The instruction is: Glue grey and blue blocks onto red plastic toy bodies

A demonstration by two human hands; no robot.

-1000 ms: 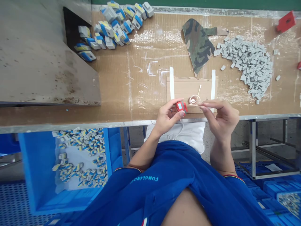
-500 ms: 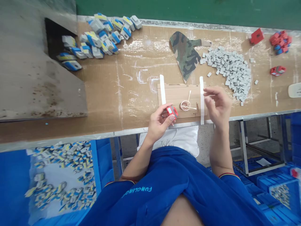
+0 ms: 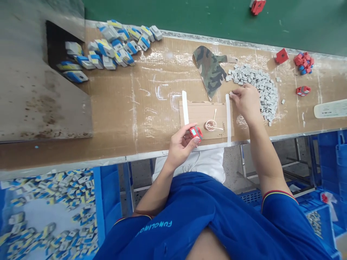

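Note:
My left hand (image 3: 180, 144) holds a small red toy vehicle (image 3: 195, 133) with a pale window and grey trim, above the table's front edge. Beside it, a small round cup (image 3: 210, 125) sits on a taped cardboard sheet (image 3: 202, 108), with two cotton swabs (image 3: 215, 115) resting in it. At the left edge of a heap of small grey plastic pieces (image 3: 267, 90), my right hand (image 3: 246, 101) pinches one little grey piece (image 3: 231, 94) between thumb and fingers. Part of the heap is hidden behind that hand.
A camouflage cloth (image 3: 210, 70) lies behind the cardboard. Grey, blue and yellow toy parts (image 3: 116, 45) are piled by a metal chute (image 3: 40, 90) at left; more fill a blue crate (image 3: 108, 202) below. Red parts (image 3: 304, 63) and a white bottle (image 3: 330, 109) lie at right.
My right hand has let go of a cotton swab, now resting in the cup, and moved away to the grey heap, where it pinches a piece. My left hand still holds the red toy vehicle.

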